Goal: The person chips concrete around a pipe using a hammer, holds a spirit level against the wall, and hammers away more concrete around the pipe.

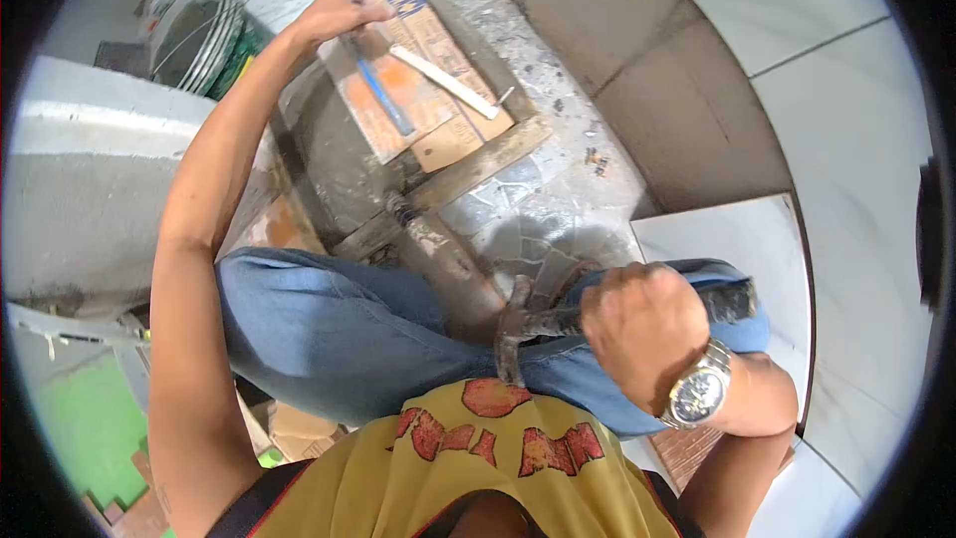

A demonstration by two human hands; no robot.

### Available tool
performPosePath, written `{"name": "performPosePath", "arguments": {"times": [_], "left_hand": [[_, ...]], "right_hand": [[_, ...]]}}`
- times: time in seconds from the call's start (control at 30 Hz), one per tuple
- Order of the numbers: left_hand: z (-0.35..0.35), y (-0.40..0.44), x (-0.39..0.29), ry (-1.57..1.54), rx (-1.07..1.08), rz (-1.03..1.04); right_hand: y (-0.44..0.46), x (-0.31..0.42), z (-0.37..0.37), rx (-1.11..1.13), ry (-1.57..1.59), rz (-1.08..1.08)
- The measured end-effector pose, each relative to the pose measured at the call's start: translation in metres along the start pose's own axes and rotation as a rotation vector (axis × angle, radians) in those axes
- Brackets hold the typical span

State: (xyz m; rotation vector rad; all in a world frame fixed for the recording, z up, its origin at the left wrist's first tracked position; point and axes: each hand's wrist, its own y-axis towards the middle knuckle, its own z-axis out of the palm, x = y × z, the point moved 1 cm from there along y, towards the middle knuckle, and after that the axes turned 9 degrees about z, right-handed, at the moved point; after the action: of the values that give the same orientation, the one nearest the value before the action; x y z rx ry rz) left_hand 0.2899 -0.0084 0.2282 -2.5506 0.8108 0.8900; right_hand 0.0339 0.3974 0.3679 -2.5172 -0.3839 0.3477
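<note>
My right hand (647, 329) is wrapped round the dark handle of a hammer (513, 334), whose metal head lies over my lap. Stretched forward, my left hand (344, 15) is over the far left part of the cardboard (448, 139), its fingers bent together. Just below those fingers is the upper end of a long thin blue tool (383, 95); whether they grip it is hidden. A white strip (443, 80) lies slantwise on the cardboard, right of the blue tool. A nail-like piece (506, 96) shows near the strip's lower end.
The cardboard lies over a wooden frame (488, 164) with grey mortar (339, 169) inside. A bucket (204, 45) stands at the back left. A grey block wall (90, 159) is on my left. Large white tiles (727, 249) and a bare cement strip (637, 50) are on the right.
</note>
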Motion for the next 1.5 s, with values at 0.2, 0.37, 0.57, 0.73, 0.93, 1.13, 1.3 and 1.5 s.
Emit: {"name": "performPosePath", "arguments": {"times": [0.2, 0.37, 0.57, 0.73, 0.93, 1.13, 1.3, 1.5], "left_hand": [[0.095, 0.082, -0.027, 0.153, -0.207, 0.591], [0.121, 0.050, -0.035, 0.595, 0.268, 0.291], [0.122, 0.021, -0.017, 0.853, 0.494, 0.330], [0.095, 0.037, 0.012, 0.581, 0.383, 0.380], [0.047, 0.079, -0.055, -0.664, 0.030, 0.107], [0.156, 0.082, -0.099, -1.478, -0.399, -0.107], [0.243, 0.059, -0.113, -1.611, -0.339, -0.203], [0.295, 0.056, -0.135, -1.711, -0.303, -0.217]], "right_hand": [[0.000, 0.006, 0.000, 0.002, -0.014, -0.013], [-0.008, -0.003, 0.014, 0.066, 0.072, 0.001], [-0.018, -0.011, 0.024, 0.051, 0.090, 0.035], [-0.020, -0.016, 0.024, -0.045, 0.157, -0.040], [-0.022, -0.024, 0.006, -0.057, 0.167, -0.040], [-0.004, -0.038, 0.002, -0.141, 0.116, 0.049], [-0.001, -0.053, 0.004, -0.203, 0.114, 0.206], [0.031, -0.042, 0.006, -0.237, 0.440, 0.368]]}}
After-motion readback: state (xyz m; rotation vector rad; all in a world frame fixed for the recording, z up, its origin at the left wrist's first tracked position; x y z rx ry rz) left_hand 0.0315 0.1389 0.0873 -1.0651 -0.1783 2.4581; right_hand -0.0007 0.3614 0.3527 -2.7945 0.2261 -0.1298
